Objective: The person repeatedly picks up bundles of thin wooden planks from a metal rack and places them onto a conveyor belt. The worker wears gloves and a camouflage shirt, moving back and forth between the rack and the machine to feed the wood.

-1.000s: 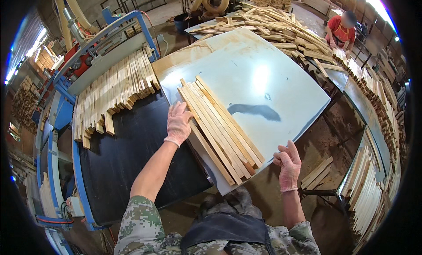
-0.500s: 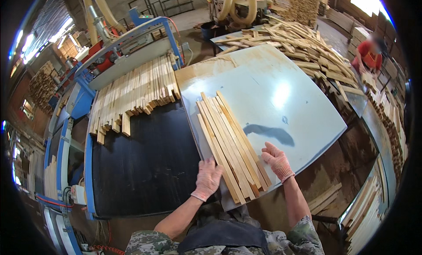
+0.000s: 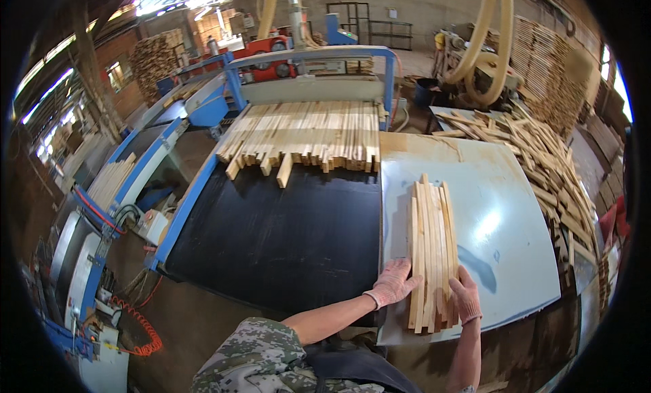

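The strips [image 3: 432, 257] lie in a narrow bundle on the left part of the counter [image 3: 475, 176], running away from the person. They are sawn wood, long, straight and square-edged, pale yellow with some browner grain; their ends are uneven. The left hand [image 3: 393, 283], in a pinkish knit glove, is at the bundle's left side near its close end, thumb apart from the fingers. The right hand [image 3: 466, 297], gloved alike, is at the right side, its thumb also apart; neither hand's fingers close around the wood.

The counter's top is smooth and pale blue-grey, with a bright glare, a dark curved stain [image 3: 479, 267] and a brown tinge along the far edge. Directly left is a flat black belt [image 3: 291, 223], scuffed and matt; the left forearm crosses its near right corner. Across its far end, a ragged row [image 3: 305, 132] of similar wood blocks the way under the blue frame [image 3: 312, 52]. Beyond the counter's right edge is a jumbled heap [image 3: 542, 166] of loose wood. Behind are ribbed, cream-coloured hoses [image 3: 485, 40] and a dark bucket [image 3: 426, 92]. A coiled orange line [image 3: 144, 335] hangs at lower left.
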